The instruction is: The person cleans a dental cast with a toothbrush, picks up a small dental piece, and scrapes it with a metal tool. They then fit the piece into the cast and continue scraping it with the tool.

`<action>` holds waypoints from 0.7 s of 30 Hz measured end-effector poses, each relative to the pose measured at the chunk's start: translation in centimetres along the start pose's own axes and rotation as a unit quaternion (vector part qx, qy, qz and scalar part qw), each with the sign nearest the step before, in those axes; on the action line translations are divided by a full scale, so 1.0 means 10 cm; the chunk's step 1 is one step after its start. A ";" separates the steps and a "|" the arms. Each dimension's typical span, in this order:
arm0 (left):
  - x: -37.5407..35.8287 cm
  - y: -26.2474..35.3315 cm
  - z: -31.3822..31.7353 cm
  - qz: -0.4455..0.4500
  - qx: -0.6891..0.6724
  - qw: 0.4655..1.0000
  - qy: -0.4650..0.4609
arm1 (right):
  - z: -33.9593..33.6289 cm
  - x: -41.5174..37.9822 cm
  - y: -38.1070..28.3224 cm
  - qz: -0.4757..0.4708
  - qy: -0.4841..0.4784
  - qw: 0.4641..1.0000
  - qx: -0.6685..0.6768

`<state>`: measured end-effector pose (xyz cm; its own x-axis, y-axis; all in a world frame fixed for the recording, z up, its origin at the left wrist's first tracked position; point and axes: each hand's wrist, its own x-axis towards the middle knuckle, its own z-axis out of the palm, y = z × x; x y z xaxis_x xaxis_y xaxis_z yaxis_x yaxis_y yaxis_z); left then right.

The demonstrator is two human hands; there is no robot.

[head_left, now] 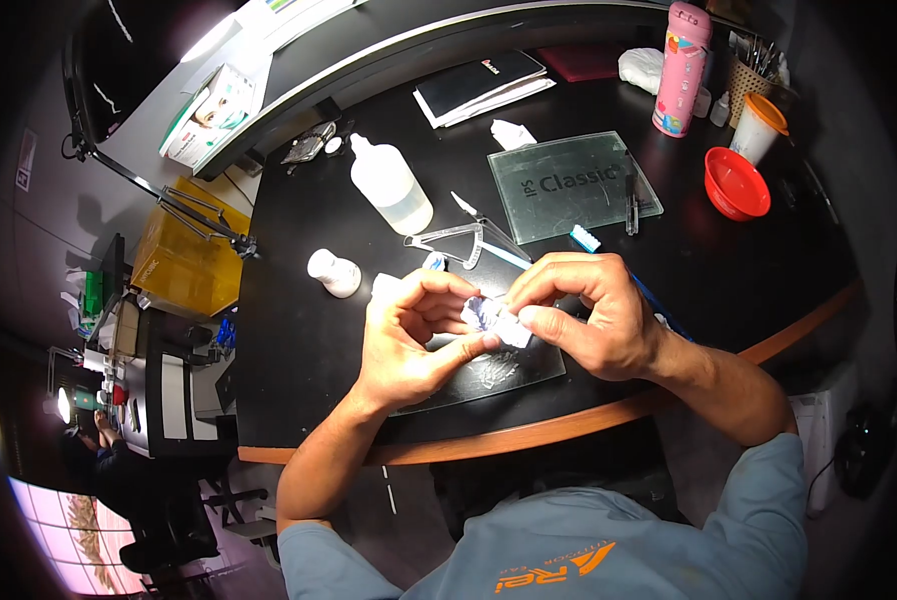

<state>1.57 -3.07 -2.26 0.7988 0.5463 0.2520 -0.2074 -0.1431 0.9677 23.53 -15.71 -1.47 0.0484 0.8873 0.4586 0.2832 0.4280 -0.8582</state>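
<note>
Black and glossy, the curved worktop (299,330) with its wooden front edge fills the middle of the view, and both bare hands meet above its near side. The left hand (409,340) is curled, its thumb and forefinger pinched together on the left end of a small crumpled white wad (497,320) that looks like tissue or soft paper; the other fingers are folded in beneath. The right hand (594,315) closes on the same wad from the other side, forefinger arched over the top and thumb pressing below, so the wad is clamped between the two hands. The wad's long axis runs roughly left to right, tilted slightly down toward the right hand; its exact shape is hidden by the fingers. Directly under the wad lies a dark glass slab (489,375) with a whitish smear on it, reaching almost to the wooden edge, so little worktop is left on the near side. Left of the wad the worktop is bare right out to its edge. Just behind the wad lie a clear plastic ruler-like gauge (449,240) and a blue-headed toothbrush (589,240); a small white bottle (334,272) stands behind and to the left. Farther behind the wad are a clear squeeze bottle (391,185) lying tilted, a frosted glass plate marked "IPS Classic" (569,185), a red bowl (737,183) and a pink flask (681,68).
</note>
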 end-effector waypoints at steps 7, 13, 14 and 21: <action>-0.01 0.05 0.03 -0.036 -0.008 0.999 -0.026 | -0.01 -0.02 -0.05 0.085 -0.027 0.996 -0.002; -0.02 0.04 0.02 -0.036 -0.005 0.999 -0.025 | -0.02 -0.02 -0.08 0.093 -0.010 0.996 -0.007; -0.01 0.04 0.02 -0.034 -0.006 0.999 -0.027 | -0.02 -0.02 -0.08 0.089 -0.010 0.996 -0.008; -0.01 0.06 0.03 -0.037 -0.008 0.999 -0.022 | -0.02 -0.01 -0.09 0.082 -0.020 0.996 0.004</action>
<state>1.54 -3.50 -1.68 0.8359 0.5185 0.1797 -0.1556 -0.0901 0.9837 23.47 -16.22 -0.71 0.0543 0.9514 0.3032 0.2672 0.2787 -0.9225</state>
